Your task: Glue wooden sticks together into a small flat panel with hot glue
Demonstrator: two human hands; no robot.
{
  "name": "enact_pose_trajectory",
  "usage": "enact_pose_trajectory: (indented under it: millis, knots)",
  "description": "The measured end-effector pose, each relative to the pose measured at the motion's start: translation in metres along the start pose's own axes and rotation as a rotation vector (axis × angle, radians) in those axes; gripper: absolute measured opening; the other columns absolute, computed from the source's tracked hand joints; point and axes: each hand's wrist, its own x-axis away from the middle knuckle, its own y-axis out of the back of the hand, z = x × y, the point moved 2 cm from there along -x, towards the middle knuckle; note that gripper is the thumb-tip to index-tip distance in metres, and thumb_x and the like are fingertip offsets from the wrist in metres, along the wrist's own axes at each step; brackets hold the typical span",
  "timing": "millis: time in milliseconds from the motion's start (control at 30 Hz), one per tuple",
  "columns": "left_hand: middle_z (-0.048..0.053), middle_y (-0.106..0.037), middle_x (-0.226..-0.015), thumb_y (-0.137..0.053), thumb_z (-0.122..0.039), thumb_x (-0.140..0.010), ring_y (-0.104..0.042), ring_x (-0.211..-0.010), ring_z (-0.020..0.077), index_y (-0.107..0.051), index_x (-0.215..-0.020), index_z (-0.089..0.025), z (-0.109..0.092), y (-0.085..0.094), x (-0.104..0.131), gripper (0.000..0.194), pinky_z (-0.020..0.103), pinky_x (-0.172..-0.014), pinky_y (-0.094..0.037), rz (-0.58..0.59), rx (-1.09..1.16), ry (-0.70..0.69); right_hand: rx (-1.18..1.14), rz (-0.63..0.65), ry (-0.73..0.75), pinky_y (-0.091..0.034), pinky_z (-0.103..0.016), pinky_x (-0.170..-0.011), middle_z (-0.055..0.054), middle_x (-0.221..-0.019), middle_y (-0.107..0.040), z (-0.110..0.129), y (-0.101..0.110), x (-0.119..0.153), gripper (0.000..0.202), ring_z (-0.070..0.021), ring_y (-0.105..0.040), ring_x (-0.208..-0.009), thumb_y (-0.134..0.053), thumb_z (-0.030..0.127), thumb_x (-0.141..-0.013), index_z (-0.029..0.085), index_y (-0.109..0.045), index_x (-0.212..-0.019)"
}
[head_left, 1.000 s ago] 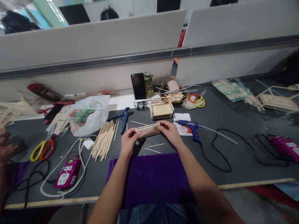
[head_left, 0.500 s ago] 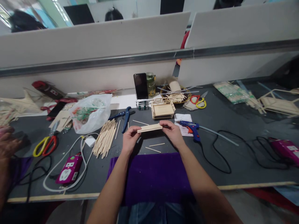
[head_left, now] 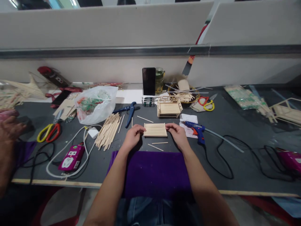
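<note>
Between my two hands is a small rectangular panel of wooden sticks (head_left: 155,130), its flat face turned up. My left hand (head_left: 134,135) pinches the panel's left end, and my right hand (head_left: 177,134) has its fingers closed at the right end. Just behind it stands a small wooden stick model (head_left: 169,109), shaped like a little bench or bed. Two loose sticks (head_left: 160,143) lie in front of the panel. A blue glue gun (head_left: 197,130) rests on white paper to the right of my right hand. Left of my left hand is a pile of sticks (head_left: 108,131).
A purple cloth (head_left: 155,175) covers the table's front edge. Blue cutters (head_left: 130,114), a plastic bag (head_left: 94,108), scissors (head_left: 49,131), a phone on a stand (head_left: 149,81) and a magenta power box (head_left: 72,158) lie around. Another person's hand (head_left: 10,128) is at far left. Cables cross both sides.
The panel has been tilted from nearly edge-on to flat and lowered toward the table, with both hands still at its ends. The camera view has shifted.
</note>
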Motion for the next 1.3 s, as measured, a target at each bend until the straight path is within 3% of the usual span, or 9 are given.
enact_pose_trajectory:
  millis: [267,433,600,933,1167,1300]
  knots:
    - [0.006,-0.069,-0.09,-0.05,-0.013,-0.077,-0.062,-0.086,0.0215,-0.071,-0.089,-0.024,-0.007,0.001,0.006,0.026,0.032,-0.079,-0.045,0.01,-0.328,-0.051,0.191,-0.002,0.098,-0.052,-0.037,-0.083,-0.007,-0.095,-0.07,0.007,-0.002,0.003,0.027,-0.0195,-0.066,-0.085,-0.047,0.021,-0.077,0.02,-0.069,-0.093]
    - [0.004,-0.07,-0.085,-0.06,-0.016,-0.073,-0.062,-0.083,0.0219,-0.073,-0.083,-0.025,-0.007,0.005,0.006,0.018,0.032,-0.079,-0.044,-0.043,-0.233,0.04,0.306,-0.035,0.15,-0.052,-0.036,-0.08,-0.006,-0.092,-0.069,0.011,0.001,0.006,0.026,-0.0192,-0.065,-0.083,-0.046,0.023,-0.082,0.021,-0.069,-0.093]
    - [0.003,-0.071,-0.083,-0.063,-0.016,-0.073,-0.062,-0.076,0.0201,-0.073,-0.082,-0.024,-0.008,0.005,0.006,0.016,0.03,-0.072,-0.043,-0.051,-0.217,0.094,0.349,-0.038,0.072,-0.052,-0.036,-0.076,-0.007,-0.095,-0.069,0.006,0.004,0.007,0.026,-0.0184,-0.067,-0.077,-0.045,0.025,-0.084,0.02,-0.067,-0.096]
    - [0.005,-0.073,-0.096,-0.063,-0.017,-0.077,-0.065,-0.089,0.0224,-0.071,-0.096,-0.024,-0.009,-0.001,0.008,0.022,0.031,-0.081,-0.045,-0.063,-0.184,0.139,0.331,-0.018,0.001,-0.055,-0.037,-0.075,-0.008,-0.101,-0.069,0.002,0.0,0.004,0.032,-0.0175,-0.069,-0.076,-0.043,0.022,-0.083,0.021,-0.064,-0.107]
    - [0.009,-0.069,-0.108,-0.058,-0.037,-0.085,-0.065,-0.097,0.0227,-0.063,-0.114,-0.019,0.005,-0.001,0.007,0.034,0.033,-0.086,-0.048,-0.125,-0.067,0.161,0.316,0.034,-0.014,-0.055,-0.034,-0.07,-0.007,-0.098,-0.067,0.002,-0.003,0.005,0.033,-0.0152,-0.067,-0.07,-0.045,0.022,-0.082,0.02,-0.063,-0.109]
    - [0.012,-0.066,-0.113,-0.047,-0.047,-0.09,-0.065,-0.1,0.023,-0.058,-0.118,-0.016,0.011,0.001,0.006,0.043,0.035,-0.084,-0.051,-0.123,-0.078,0.192,0.504,0.035,0.028,-0.053,-0.034,-0.074,-0.006,-0.091,-0.064,0.005,-0.005,0.003,0.034,-0.0166,-0.063,-0.073,-0.049,0.024,-0.082,0.019,-0.065,-0.111]
